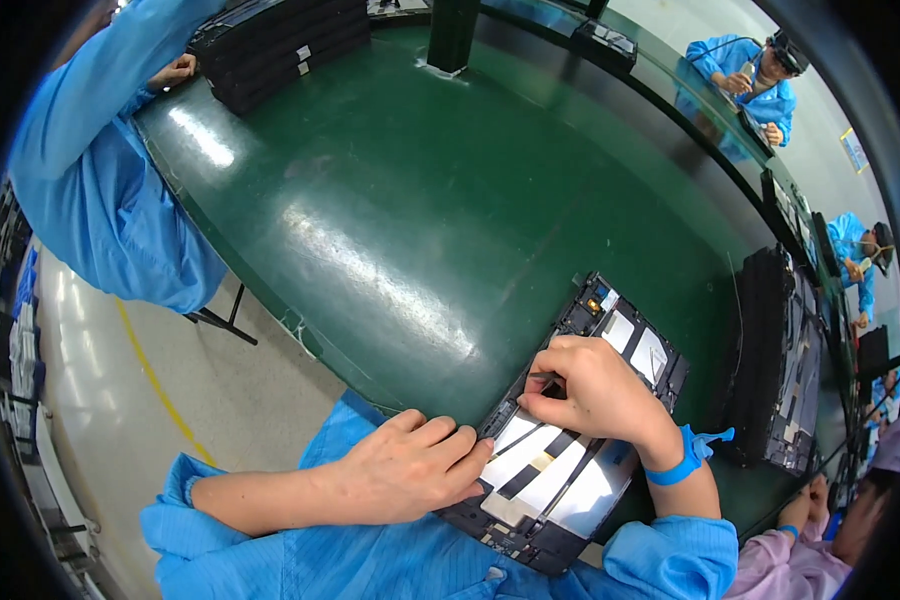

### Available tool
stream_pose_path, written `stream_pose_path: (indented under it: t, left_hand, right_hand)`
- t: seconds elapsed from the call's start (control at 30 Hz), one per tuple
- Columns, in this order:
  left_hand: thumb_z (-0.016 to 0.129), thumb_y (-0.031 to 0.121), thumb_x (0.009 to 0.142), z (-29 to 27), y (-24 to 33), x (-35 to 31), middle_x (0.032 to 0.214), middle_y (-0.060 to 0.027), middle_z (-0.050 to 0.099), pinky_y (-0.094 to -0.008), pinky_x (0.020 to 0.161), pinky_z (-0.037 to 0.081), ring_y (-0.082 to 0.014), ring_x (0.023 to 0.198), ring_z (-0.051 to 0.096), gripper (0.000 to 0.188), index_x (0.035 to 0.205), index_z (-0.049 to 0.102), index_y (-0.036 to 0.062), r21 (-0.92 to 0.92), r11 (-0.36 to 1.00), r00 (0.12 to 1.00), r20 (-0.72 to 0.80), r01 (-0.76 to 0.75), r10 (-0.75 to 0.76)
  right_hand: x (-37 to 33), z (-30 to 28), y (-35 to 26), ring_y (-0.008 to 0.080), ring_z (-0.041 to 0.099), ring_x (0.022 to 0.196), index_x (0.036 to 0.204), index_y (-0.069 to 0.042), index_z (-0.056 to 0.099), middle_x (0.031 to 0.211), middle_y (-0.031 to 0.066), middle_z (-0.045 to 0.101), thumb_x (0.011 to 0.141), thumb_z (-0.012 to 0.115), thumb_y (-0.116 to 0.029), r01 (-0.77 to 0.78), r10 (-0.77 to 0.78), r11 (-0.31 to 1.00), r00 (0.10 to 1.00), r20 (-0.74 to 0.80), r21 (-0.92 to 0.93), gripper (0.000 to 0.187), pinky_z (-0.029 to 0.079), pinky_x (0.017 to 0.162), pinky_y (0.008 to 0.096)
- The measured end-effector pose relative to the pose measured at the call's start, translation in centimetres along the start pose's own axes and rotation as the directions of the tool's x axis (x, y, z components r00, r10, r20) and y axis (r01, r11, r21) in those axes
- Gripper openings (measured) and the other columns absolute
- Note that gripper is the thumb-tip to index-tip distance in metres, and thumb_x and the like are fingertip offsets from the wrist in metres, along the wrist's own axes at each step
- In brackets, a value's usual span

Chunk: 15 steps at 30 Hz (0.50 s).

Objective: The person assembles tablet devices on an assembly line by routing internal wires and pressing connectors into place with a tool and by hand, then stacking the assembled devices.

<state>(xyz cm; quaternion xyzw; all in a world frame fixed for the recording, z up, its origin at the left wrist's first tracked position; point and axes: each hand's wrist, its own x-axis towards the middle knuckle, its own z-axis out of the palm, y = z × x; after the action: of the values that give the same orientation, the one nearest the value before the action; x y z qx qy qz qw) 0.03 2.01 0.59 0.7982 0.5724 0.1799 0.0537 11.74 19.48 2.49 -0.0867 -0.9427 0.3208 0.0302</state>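
Observation:
An opened tablet [585,500], with black frame, silver-white panels and dark strips inside, lies at a slant at the table's near edge, in front of my body. My left hand [420,468] grips its left edge, fingers laid along the rim; the underside of the grip is hidden. Over the tablet's middle, near the left rim, my right hand [590,390] is closed in a pinch. Between its thumb and index finger is a small black piece [547,378], mostly covered by the fingers, whose kind I cannot make out.
A green table [400,200] spreads ahead. Stacks of black device shells stand at far left [280,50] and right [775,365]. A dark post [454,35] rises at the back. A blue-sleeved person [120,190] is at left; other people work along the right.

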Motion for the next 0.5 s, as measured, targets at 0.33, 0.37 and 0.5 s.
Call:
stream_pose_path:
  t: [0.33, 0.37, 0.5]
  left_hand:
    - [0.058, 0.036, 0.064, 1.0, -0.5, 1.5, 0.083, -0.0051, 0.048, -0.0293, 0.058, 0.035, -0.0174, 0.073, 0.045, 0.047, 0.097, 0.049, 0.0035, -0.172, 0.981, 0.981, -0.154, 0.091, -0.118]
    - [0.057, 0.038, 0.065, 0.8, -0.4, 1.6, 0.085, -0.0058, 0.048, -0.0291, 0.057, 0.034, -0.0176, 0.074, 0.045, 0.049, 0.099, 0.049, 0.0036, -0.09, 0.992, 0.989, -0.108, 0.092, -0.102]
    - [0.055, 0.045, 0.064, 0.5, -0.2, 1.8, 0.09, -0.0068, 0.048, -0.0286, 0.057, 0.032, -0.0184, 0.074, 0.044, 0.057, 0.103, 0.047, 0.0045, 0.08, 0.994, 0.997, -0.01, 0.079, -0.079]
  right_hand:
    - [0.9, -0.3, -0.3, 0.0297, 0.054, 0.058, 0.059, 0.001, 0.054, 0.056, 0.0156, 0.053, 0.06, 0.059, -0.019, -0.215, 0.203, 0.972, 0.971, 0.126, 0.092, 0.02, 0.042, 0.053, 0.0354]
    - [0.8, -0.3, -0.3, 0.0297, 0.054, 0.058, 0.059, 0.001, 0.054, 0.056, 0.0156, 0.053, 0.06, 0.059, -0.019, -0.215, 0.204, 0.972, 0.971, 0.121, 0.091, 0.02, 0.042, 0.053, 0.0354]
    - [0.7, -0.4, -0.1, 0.0253, 0.053, 0.055, 0.062, 0.0, 0.053, 0.057, 0.0131, 0.053, 0.062, 0.06, -0.018, -0.18, 0.17, 0.98, 0.978, 0.121, 0.08, 0.02, 0.041, 0.05, 0.0319]
